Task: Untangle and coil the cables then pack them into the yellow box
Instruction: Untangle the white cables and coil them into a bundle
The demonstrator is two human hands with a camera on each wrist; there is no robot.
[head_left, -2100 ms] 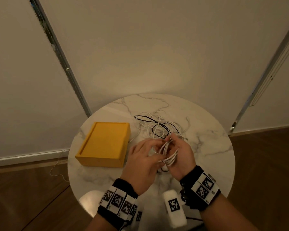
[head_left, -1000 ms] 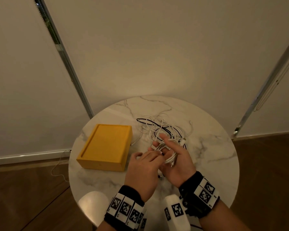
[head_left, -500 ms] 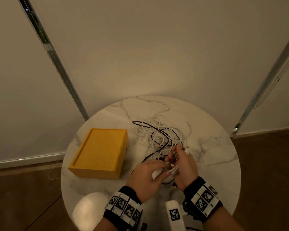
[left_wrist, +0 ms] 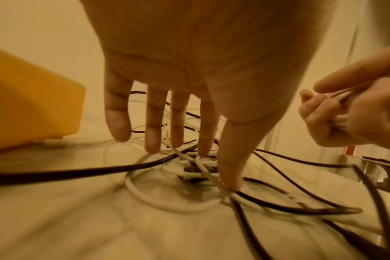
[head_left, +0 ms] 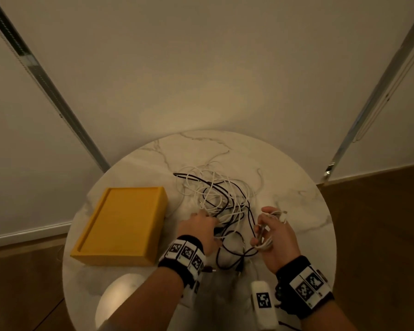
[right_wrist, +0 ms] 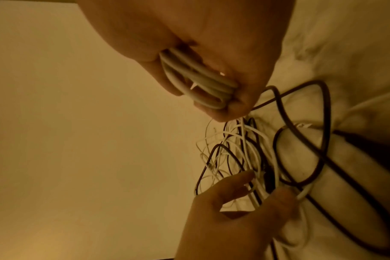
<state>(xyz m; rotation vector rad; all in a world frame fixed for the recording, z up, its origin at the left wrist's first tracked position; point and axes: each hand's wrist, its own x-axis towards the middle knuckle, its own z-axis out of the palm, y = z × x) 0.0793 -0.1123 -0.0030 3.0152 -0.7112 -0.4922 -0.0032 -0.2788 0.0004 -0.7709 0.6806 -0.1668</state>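
Note:
A tangle of white and black cables [head_left: 219, 199] lies in the middle of the round marble table [head_left: 296, 206]. My right hand [head_left: 273, 231] grips a small coil of white cable [right_wrist: 196, 79], lifted a little above the table, to the right of the tangle. My left hand [head_left: 200, 225] reaches into the near left side of the tangle, fingers [left_wrist: 154, 126] straight and spread, tips pressing on the cables [left_wrist: 189, 168]. The yellow box [head_left: 122, 223] sits shut on the table to the left of my left hand.
A white device with a printed marker [head_left: 263, 303] hangs by my right wrist near the table's front edge. Black cable loops [head_left: 234, 256] lie between my wrists. Wall panels stand behind the table and wooden floor surrounds it.
My hands have parted: the left one let go of the coil and moved left and forward onto the tangle. My right hand keeps the white coil and has shifted right.

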